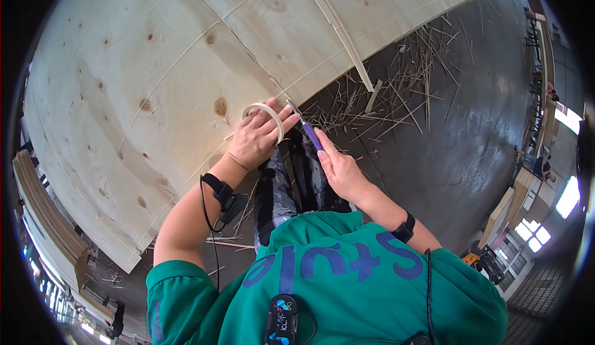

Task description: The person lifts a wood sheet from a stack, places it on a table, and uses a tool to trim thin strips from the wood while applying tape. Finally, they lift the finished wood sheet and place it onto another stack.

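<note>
My left hand [255, 137] lies on a large plywood sheet [180, 66] near its edge, fingers stretched out. A pale ring [277, 121], like a roll of tape, loops around its fingers. My right hand [338, 168] is closed around a purple-handled knife [312, 135]. The knife's metal tip reaches the sheet's edge, right beside my left fingertips. A thin crack-like line runs across the plywood toward this spot. Whether the blade touches the wood is hard to make out.
A long narrow wood strip [341, 32] lies across the sheet and juts past its edge. Thin wood scraps [396, 97] litter the dark floor [477, 109]. Stacked boards [52, 221] stand at the left. At the far right are a person [545, 165] and an orange vehicle [476, 263].
</note>
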The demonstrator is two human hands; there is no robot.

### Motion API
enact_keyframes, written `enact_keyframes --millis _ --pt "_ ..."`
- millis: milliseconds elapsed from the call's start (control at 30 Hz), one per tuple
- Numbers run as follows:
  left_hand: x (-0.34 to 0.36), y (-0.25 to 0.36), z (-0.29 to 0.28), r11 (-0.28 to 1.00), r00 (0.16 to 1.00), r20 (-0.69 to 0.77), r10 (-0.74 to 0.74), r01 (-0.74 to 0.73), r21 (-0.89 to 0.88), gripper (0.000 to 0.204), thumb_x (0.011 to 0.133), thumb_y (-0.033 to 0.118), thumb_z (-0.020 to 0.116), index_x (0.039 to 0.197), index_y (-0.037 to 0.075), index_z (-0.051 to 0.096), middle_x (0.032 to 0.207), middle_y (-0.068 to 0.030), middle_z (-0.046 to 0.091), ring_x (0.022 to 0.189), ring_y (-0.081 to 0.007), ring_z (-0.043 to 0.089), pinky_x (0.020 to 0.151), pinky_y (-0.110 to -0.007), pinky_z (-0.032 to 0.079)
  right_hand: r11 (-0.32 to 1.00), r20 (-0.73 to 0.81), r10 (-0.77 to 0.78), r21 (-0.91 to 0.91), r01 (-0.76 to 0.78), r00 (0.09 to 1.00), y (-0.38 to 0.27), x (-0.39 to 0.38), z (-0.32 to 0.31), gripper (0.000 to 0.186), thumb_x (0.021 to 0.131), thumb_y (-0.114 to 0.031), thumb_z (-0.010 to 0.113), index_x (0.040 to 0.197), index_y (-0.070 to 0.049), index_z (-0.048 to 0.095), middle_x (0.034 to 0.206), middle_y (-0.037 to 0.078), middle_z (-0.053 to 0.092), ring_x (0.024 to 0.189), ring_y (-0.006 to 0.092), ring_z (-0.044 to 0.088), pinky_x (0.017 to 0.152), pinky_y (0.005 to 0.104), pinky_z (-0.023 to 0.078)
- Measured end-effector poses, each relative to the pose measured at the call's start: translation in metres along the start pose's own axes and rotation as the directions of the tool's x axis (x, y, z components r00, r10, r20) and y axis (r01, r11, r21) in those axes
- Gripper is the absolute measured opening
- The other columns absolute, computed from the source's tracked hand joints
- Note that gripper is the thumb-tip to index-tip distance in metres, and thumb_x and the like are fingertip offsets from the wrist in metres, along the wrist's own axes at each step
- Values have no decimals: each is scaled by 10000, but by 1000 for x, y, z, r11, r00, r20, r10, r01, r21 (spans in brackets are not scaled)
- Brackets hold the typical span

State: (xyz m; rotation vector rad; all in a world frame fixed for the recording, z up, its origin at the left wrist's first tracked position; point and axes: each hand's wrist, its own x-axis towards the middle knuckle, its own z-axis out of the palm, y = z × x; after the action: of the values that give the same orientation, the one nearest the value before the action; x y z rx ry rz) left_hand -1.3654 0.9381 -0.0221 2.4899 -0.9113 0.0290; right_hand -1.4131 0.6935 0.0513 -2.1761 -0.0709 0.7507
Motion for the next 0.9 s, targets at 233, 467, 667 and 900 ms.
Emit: enact_keyframes --millis 233,467,667,900 --pt "18 11 -2 949 947 -63 -313 311 -49 522 897 226 626 1387 73 530 1477 -99 499 1397 -290 433 1129 -427 374 991 233 -42 -117 71 972 -6 13 -77 535 1059 -277 463 1550 -140 303 868 137 646 670 276 639 709 374 533" --pt "68 20 20 951 926 -222 -306 307 -31 557 885 303 652 1384 88 529 1418 -125 538 1358 -296 473 1123 -438 363 923 -92 196 354 -152 976 -7 -3 -113 554 1056 -285 475 1569 -193 288 758 -39 489 534 44 418 471 210 364" --pt "61 87 17 807 870 -249 426 -490 -330 436 838 119 594 1274 117 611 1219 -105 644 1151 -313 603 1031 -463 442 999 -345 29 48 -14 938 18 21 -103 559 1005 -299 560 1511 -141 381 873 72 684 651 234 638 646 378 523" --pt "41 -55 -43 808 703 -480 -525 588 -22 371 917 90 621 1287 90 610 1270 -111 635 1232 -352 544 1082 -480 396 931 -210 -274 -302 204 939 0 116 -81 588 926 -312 644 1439 -97 454 869 192 674 680 317 661 653 405 522"
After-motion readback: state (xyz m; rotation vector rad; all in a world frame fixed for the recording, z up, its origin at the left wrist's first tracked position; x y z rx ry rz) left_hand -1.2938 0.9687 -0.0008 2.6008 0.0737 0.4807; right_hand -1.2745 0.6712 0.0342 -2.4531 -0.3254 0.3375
